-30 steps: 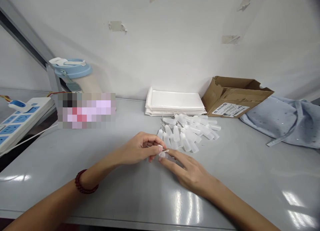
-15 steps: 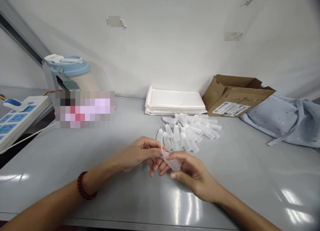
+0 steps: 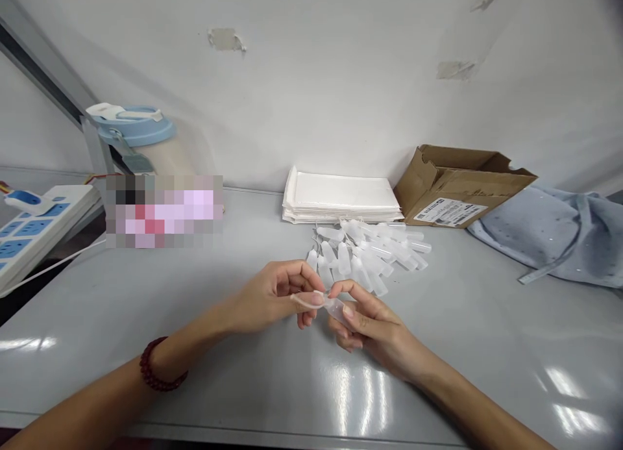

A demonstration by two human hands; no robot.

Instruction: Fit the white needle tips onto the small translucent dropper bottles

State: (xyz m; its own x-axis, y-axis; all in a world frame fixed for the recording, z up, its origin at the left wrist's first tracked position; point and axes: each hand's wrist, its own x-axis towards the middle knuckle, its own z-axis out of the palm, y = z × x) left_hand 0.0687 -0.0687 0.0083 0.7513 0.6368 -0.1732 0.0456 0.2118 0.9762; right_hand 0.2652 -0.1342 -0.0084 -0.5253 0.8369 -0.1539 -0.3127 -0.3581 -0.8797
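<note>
Near the middle of the table, my right hand (image 3: 372,323) grips the body of a small translucent plastic squeeze bottle (image 3: 335,309) between thumb and fingers. My left hand (image 3: 277,297) pinches at the bottle's neck end. A thin curved translucent strip (image 3: 304,300) lies across its thumb and reaches left; whether it is joined to the bottle I cannot tell. Both hands are closed, close together, a little above the table. Just beyond them lies a loose pile of similar squeeze bottles (image 3: 372,252), some with thin pointed tips.
Behind the pile sit a stack of white padded envelopes (image 3: 343,193) and an open cardboard box (image 3: 462,187). Grey-blue cloth (image 3: 559,232) lies at the right. On the left are a power strip (image 3: 36,226), a tumbler with a blue lid (image 3: 136,128) and a pixelated pinkish item (image 3: 165,213).
The bottle has turned flatter between my hands. The thin strip, upright before, now points left over my left thumb. My right thumb has moved up onto the bottle's body.
</note>
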